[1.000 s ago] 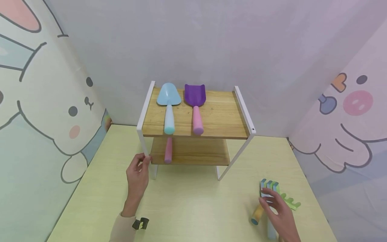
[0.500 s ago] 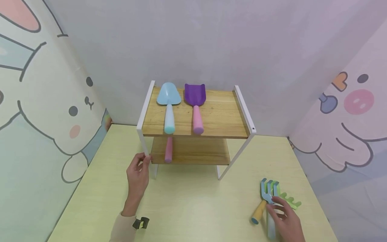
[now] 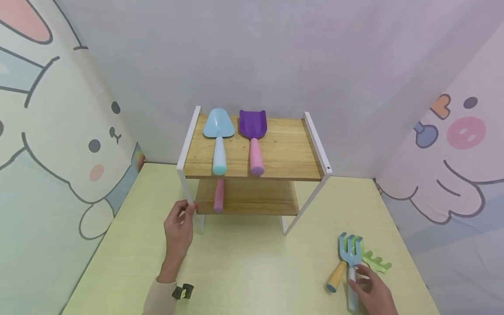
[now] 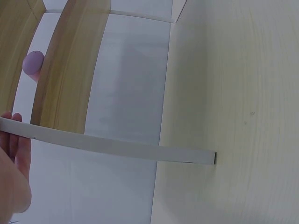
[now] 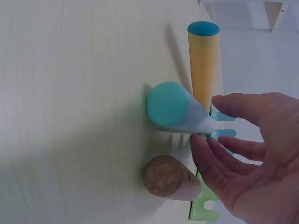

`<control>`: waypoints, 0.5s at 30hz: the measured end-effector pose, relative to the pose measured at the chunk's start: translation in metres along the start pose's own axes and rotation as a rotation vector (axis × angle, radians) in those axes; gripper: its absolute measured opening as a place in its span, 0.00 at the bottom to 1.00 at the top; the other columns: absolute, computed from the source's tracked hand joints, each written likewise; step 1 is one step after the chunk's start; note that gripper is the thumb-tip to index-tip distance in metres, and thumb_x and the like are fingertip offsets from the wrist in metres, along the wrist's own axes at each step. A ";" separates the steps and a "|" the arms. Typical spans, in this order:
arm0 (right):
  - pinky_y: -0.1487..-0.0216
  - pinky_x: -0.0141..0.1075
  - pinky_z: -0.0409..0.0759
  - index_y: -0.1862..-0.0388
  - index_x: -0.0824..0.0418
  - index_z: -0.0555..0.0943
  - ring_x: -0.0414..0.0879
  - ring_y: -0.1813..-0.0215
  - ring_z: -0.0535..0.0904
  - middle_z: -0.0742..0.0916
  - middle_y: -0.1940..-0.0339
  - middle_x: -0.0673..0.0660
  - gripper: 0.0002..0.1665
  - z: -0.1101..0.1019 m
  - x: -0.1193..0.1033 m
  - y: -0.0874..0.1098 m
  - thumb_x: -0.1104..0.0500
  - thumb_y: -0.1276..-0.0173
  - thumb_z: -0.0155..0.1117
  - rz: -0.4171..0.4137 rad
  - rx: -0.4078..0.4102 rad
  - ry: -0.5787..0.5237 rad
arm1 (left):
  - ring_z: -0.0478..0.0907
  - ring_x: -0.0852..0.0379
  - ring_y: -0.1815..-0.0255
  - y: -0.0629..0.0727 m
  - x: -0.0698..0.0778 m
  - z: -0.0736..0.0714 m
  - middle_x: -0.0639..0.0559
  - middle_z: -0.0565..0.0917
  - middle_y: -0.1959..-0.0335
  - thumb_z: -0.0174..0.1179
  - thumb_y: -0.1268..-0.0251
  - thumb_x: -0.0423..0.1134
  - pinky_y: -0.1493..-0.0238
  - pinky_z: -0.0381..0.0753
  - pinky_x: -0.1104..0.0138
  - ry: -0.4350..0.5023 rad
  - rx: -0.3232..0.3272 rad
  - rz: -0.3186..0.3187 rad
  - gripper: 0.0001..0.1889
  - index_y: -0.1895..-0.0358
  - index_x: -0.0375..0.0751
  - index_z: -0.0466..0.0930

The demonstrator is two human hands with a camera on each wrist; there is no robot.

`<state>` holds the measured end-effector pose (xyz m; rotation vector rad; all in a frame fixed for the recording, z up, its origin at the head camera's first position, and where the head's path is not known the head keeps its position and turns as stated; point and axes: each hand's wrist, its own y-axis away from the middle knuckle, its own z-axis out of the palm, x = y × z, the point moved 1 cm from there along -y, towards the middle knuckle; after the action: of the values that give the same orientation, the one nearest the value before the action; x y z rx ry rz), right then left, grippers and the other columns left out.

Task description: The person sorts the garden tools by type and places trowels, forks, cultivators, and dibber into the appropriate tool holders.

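My left hand (image 3: 178, 229) pinches the white front left leg (image 4: 117, 145) of a two-tier shelf. At the lower right, my right hand (image 3: 374, 291) hovers around the pale blue handle of a blue toy hand fork (image 3: 350, 253). Its thumb and fingers are spread on either side of the handle (image 5: 187, 112), with a gap showing. The fork lies over a tool with a yellow handle (image 3: 336, 276) and near a green toothed rake head (image 3: 376, 262). Beside it, in the right wrist view, lies a wooden handle (image 5: 163, 177).
On the shelf's upper board (image 3: 291, 148) lie a light blue trowel (image 3: 219, 127) and a purple shovel (image 3: 253, 124) with a pink handle. A pink handle (image 3: 218, 197) sticks out from the lower board (image 3: 260, 197). Printed curtains enclose the table (image 3: 252, 271).
My right hand has moved down and slightly right, from over the fork's head to its handle, uncovering the prongs. The left hand stays on the shelf leg.
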<state>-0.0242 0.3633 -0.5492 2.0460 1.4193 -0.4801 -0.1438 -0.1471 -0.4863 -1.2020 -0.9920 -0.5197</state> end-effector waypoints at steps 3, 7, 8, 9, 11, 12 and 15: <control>0.49 0.50 0.85 0.32 0.76 0.69 0.65 0.47 0.84 0.81 0.41 0.76 0.43 0.001 0.000 -0.002 0.50 0.33 0.75 0.009 -0.058 0.031 | 0.80 0.61 0.60 0.000 0.001 -0.001 0.32 0.81 0.66 0.57 0.27 0.21 0.54 0.83 0.76 0.002 -0.003 -0.007 0.02 0.59 0.22 0.79; 0.47 0.53 0.84 0.35 0.78 0.71 0.66 0.48 0.84 0.84 0.46 0.74 0.45 0.002 0.002 -0.005 0.45 0.35 0.76 0.034 -0.101 0.074 | 0.80 0.61 0.59 0.000 0.001 -0.001 0.32 0.81 0.66 0.57 0.27 0.21 0.54 0.84 0.74 -0.003 -0.009 -0.019 0.02 0.59 0.23 0.79; 0.48 0.53 0.84 0.35 0.78 0.71 0.66 0.48 0.84 0.84 0.46 0.74 0.46 0.002 0.003 -0.006 0.43 0.35 0.76 0.038 -0.107 0.081 | 0.80 0.61 0.59 0.000 0.001 -0.001 0.32 0.81 0.66 0.57 0.27 0.21 0.54 0.84 0.74 -0.004 -0.009 -0.021 0.02 0.59 0.23 0.79; 0.49 0.54 0.84 0.36 0.78 0.72 0.67 0.49 0.84 0.85 0.47 0.73 0.48 0.002 0.004 -0.006 0.41 0.36 0.76 0.042 -0.114 0.083 | 0.80 0.61 0.59 0.000 0.001 -0.001 0.33 0.81 0.66 0.57 0.27 0.21 0.54 0.84 0.74 -0.006 -0.008 -0.022 0.02 0.59 0.23 0.79; 0.50 0.53 0.84 0.36 0.77 0.73 0.66 0.49 0.84 0.86 0.49 0.71 0.48 0.001 0.005 -0.007 0.40 0.36 0.75 0.058 -0.120 0.079 | 0.80 0.61 0.59 0.000 0.000 -0.001 0.33 0.81 0.66 0.57 0.26 0.21 0.54 0.84 0.74 -0.008 -0.008 -0.027 0.02 0.59 0.24 0.79; 0.50 0.53 0.84 0.36 0.77 0.73 0.66 0.50 0.84 0.86 0.49 0.71 0.49 0.001 0.006 -0.008 0.39 0.37 0.75 0.063 -0.123 0.077 | 0.80 0.62 0.60 0.000 0.000 -0.001 0.33 0.81 0.66 0.57 0.26 0.21 0.53 0.84 0.74 -0.009 -0.007 -0.029 0.02 0.59 0.24 0.79; 0.52 0.53 0.85 0.36 0.76 0.74 0.65 0.51 0.85 0.87 0.52 0.69 0.50 -0.001 0.008 -0.009 0.36 0.39 0.76 0.072 -0.124 0.056 | 0.80 0.62 0.60 0.000 0.000 -0.002 0.32 0.81 0.66 0.57 0.27 0.21 0.53 0.84 0.74 -0.013 -0.007 -0.030 0.02 0.58 0.24 0.79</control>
<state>-0.0296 0.3719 -0.5557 2.0171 1.3669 -0.2989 -0.1430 -0.1486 -0.4862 -1.1993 -1.0219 -0.5397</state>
